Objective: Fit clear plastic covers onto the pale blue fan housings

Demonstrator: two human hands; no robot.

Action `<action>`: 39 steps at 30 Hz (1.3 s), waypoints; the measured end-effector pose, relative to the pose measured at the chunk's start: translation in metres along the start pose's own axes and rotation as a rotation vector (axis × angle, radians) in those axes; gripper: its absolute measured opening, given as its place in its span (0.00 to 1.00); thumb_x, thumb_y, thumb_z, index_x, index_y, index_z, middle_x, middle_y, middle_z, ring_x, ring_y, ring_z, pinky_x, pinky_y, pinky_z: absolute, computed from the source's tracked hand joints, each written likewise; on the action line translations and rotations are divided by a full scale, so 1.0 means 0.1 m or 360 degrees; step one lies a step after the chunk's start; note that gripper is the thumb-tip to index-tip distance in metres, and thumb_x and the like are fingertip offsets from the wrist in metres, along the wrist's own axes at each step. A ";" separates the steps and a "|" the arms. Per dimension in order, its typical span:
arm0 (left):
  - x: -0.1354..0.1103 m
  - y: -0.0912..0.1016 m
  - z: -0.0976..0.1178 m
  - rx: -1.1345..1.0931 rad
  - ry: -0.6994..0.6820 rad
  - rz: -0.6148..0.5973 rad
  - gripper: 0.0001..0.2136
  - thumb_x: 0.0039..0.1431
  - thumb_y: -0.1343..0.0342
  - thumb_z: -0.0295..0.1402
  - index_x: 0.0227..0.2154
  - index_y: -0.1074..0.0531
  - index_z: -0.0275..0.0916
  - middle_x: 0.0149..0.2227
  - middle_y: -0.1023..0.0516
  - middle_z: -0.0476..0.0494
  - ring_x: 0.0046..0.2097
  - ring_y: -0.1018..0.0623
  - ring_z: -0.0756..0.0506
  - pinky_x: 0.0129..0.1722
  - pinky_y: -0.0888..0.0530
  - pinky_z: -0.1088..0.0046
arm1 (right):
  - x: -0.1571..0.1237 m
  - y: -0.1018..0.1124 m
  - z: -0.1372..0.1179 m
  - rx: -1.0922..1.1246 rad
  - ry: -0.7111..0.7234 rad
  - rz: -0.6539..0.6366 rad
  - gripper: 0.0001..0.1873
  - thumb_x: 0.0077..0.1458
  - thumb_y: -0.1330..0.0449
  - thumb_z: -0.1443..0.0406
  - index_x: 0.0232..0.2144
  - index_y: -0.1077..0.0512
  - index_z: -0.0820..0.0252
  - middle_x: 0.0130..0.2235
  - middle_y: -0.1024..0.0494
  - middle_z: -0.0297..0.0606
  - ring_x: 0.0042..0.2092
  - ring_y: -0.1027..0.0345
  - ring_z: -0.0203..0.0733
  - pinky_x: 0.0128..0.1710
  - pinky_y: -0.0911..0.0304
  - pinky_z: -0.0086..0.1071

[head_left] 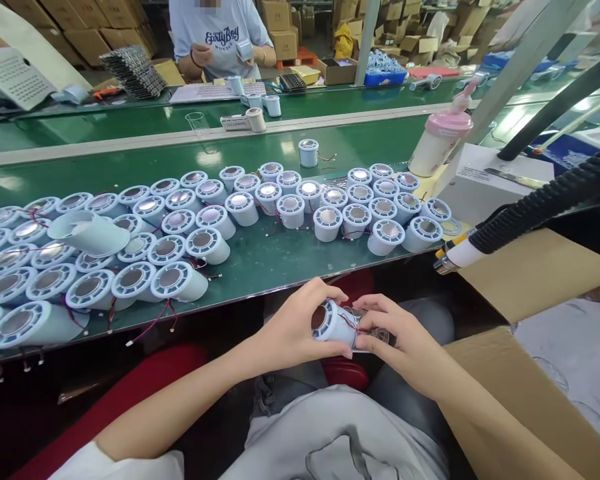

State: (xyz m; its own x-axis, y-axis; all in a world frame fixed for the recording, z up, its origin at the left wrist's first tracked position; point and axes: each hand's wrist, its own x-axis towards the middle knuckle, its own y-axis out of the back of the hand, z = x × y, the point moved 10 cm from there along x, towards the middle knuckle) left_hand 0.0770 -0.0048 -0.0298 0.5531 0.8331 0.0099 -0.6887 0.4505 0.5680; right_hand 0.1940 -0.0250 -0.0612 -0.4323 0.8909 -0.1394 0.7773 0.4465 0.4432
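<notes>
Above my lap, my left hand (307,323) is wrapped round a light-blue plastic cylinder (337,325) with a round metal disc in its end and thin red and dark wires at its side. The fingers of my right hand (393,330) close on the cylinder's other end, where a clear part and some wire show between them. What exactly the right fingertips pinch is partly hidden. Beyond my hands, many similar cylinders (291,210) stand on the green table (260,257), several with wires hanging out. One lone cylinder (309,153) is set farther back.
A black corrugated hose (545,200) with a metal tip reaches in from the right. Below it an open cardboard box (510,373) holds clear plastic pieces. A pink-topped pump bottle (440,140) stands at the back right. Across the table, a person (220,40) handles a similar part.
</notes>
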 end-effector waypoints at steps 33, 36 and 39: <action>0.02 -0.35 -0.27 -0.0187 -0.0183 -0.0035 0.33 0.43 0.29 0.32 0.54 0.32 0.42 0.53 0.25 0.39 0.54 0.25 0.39 0.56 0.30 0.60 | -0.01 0.09 0.13 0.0122 -0.0122 0.0060 0.15 0.54 0.39 0.63 0.20 0.38 0.59 0.46 0.30 0.40 0.42 0.32 0.45 0.41 0.35 0.40; 0.00 -0.37 -0.27 -0.0185 -0.0227 -0.0056 0.32 0.44 0.29 0.33 0.55 0.32 0.43 0.54 0.25 0.39 0.55 0.26 0.39 0.56 0.30 0.60 | 0.03 0.14 0.22 0.0510 -0.0270 0.0066 0.20 0.55 0.38 0.58 0.19 0.41 0.59 0.44 0.28 0.40 0.44 0.31 0.46 0.43 0.32 0.40; -0.02 -0.34 -0.32 -0.0278 -0.0170 -0.0028 0.32 0.44 0.29 0.34 0.54 0.31 0.43 0.55 0.26 0.38 0.56 0.27 0.38 0.52 0.26 0.61 | 0.05 0.21 0.38 0.0949 -0.0454 0.0172 0.20 0.53 0.36 0.53 0.21 0.37 0.59 0.43 0.28 0.39 0.48 0.30 0.48 0.45 0.29 0.42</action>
State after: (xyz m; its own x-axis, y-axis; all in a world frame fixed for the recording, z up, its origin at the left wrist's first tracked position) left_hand 0.0841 -0.0118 -0.0760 0.6059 0.7900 0.0940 -0.7442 0.5211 0.4179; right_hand 0.2256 -0.0082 -0.0862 -0.2634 0.8838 -0.3867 0.9645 0.2499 -0.0859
